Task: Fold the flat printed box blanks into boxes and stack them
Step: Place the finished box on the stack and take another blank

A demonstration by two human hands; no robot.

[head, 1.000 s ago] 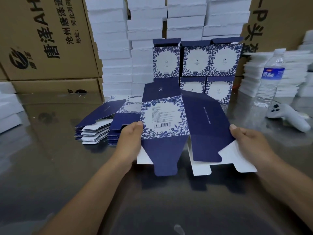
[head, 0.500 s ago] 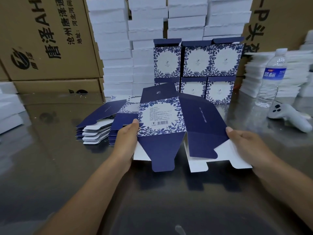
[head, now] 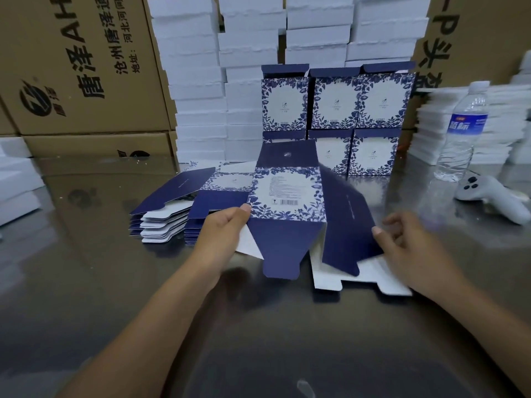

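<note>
I hold one navy and white floral box blank (head: 290,193) above the table's middle. My left hand (head: 222,231) pinches its left edge beside the barcode panel, thumb on top. My right hand (head: 408,242) grips the plain navy side panel (head: 344,225), thumb on its face, and that panel angles up from the printed one. Navy and white flaps hang toward me. A pile of flat blanks (head: 169,214) lies left of my left hand. Several folded boxes (head: 333,101) stand stacked in two rows behind the blank.
The table (head: 115,282) is shiny steel. A water bottle (head: 462,130) and a white controller (head: 488,193) sit at the right. White foam trays (head: 198,81) are stacked behind, with more at the far right (head: 505,124). Cardboard cartons (head: 74,64) line the back.
The blank has shifted slightly away from me and its right navy panel has swung up and inward. My right hand moved left with it, fingers now curled and blurred.
</note>
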